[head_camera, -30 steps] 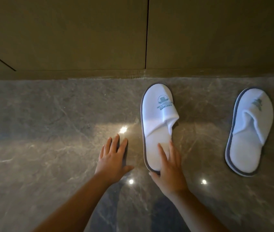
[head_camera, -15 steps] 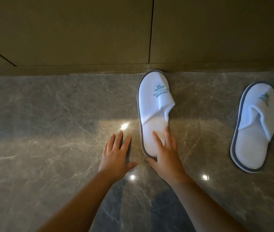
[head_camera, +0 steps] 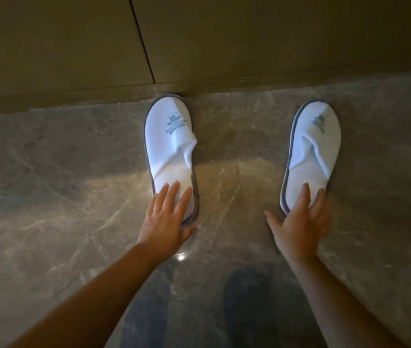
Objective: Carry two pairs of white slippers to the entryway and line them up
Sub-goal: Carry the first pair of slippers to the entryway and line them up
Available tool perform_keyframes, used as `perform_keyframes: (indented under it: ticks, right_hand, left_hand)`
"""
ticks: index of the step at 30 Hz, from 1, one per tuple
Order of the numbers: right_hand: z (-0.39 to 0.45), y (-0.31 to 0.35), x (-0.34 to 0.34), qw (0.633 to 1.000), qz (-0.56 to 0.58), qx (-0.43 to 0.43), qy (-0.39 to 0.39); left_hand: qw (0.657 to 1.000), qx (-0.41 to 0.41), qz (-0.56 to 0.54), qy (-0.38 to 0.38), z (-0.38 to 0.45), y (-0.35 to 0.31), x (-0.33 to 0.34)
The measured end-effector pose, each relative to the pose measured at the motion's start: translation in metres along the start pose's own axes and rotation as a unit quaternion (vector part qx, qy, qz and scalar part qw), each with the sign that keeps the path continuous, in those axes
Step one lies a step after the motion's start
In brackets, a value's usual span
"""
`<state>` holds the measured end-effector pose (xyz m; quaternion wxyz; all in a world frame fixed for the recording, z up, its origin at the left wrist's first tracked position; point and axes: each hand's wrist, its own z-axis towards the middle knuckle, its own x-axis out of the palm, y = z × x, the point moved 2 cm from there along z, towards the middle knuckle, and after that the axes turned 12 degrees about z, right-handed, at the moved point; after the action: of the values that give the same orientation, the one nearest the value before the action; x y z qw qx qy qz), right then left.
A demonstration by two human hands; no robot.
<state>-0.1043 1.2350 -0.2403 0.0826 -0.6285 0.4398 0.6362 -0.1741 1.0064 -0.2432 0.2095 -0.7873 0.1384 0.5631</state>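
Two white slippers with grey edging and a green logo lie on the marble floor, toes toward the wall. The left slipper (head_camera: 170,139) has its toe against the wall base. The right slipper (head_camera: 315,146) lies roughly parallel to it, a wide gap apart and a little back from the wall. My left hand (head_camera: 166,222) rests flat on the left slipper's heel, fingers spread. My right hand (head_camera: 299,222) presses its fingers on the right slipper's heel, thumb spread out to the left. No other slippers are in view.
A brown panelled wall (head_camera: 249,33) with a vertical seam (head_camera: 141,41) runs across the top and meets the glossy grey-brown marble floor (head_camera: 61,197). A ceiling light reflects on the floor (head_camera: 181,257) near my left wrist.
My left hand moved off the floor onto the left slipper's heel. My right hand left that slipper and went to the right one, which now lies straighter. The left slipper slid to the wall.
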Motion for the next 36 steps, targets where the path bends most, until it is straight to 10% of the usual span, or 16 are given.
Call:
perform_keyframes:
  ticks: [36]
  right_hand:
    - [0.0,0.042,0.037,0.986,0.115,-0.064,0.106]
  left_hand:
    - [0.995,-0.024,0.051,0.085,0.009,0.002,-0.002]
